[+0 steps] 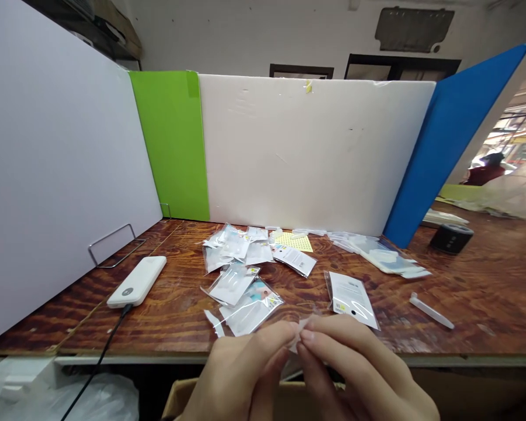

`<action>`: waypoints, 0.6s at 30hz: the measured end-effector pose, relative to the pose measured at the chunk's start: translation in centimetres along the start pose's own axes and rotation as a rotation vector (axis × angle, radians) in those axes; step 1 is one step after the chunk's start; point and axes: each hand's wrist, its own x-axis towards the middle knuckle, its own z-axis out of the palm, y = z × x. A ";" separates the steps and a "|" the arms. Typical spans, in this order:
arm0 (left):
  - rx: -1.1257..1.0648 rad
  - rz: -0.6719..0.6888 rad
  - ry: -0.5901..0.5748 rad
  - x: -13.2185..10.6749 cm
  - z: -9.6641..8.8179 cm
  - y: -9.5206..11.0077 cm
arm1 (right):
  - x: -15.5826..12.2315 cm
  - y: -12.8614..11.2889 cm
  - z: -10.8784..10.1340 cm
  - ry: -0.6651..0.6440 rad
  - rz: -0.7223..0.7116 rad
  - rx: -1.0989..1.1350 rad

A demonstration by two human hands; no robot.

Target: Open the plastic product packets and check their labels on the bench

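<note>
At the table's front edge my left hand (249,371) and my right hand (355,365) meet, fingertips pinched together. Between them is a small whitish, translucent piece (298,338); the fingers cover most of it, so its kind is unclear. Just beyond the right hand lies a clear packet with a printed white card (353,298). Past the left hand, several clear packets with white contents (252,310) overlap in a loose pile. A narrow white strip (214,323) lies close to the left hand.
A white power bank (138,282) with a black cable lies left. Farther back are a yellow dotted sticker sheet (293,241) and plastic sleeves (379,254). A white plastic stick (432,311) lies right. White (315,152), green (170,146) and blue panels (451,146) enclose the wooden table (170,327).
</note>
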 end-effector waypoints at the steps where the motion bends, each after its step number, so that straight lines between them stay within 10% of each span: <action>1: 0.043 0.063 -0.071 0.1 -0.1 -0.3 | 0.1 0.1 0.0 -0.004 0.011 -0.013; 12: 0.121 -0.009 -0.278 0.6 0.2 -1.6 | 0.5 1.1 1.0 -0.034 -0.051 0.001; 18: -0.237 -0.440 -0.161 1.5 -0.4 -1.5 | 1.1 2.1 0.5 0.114 0.456 0.373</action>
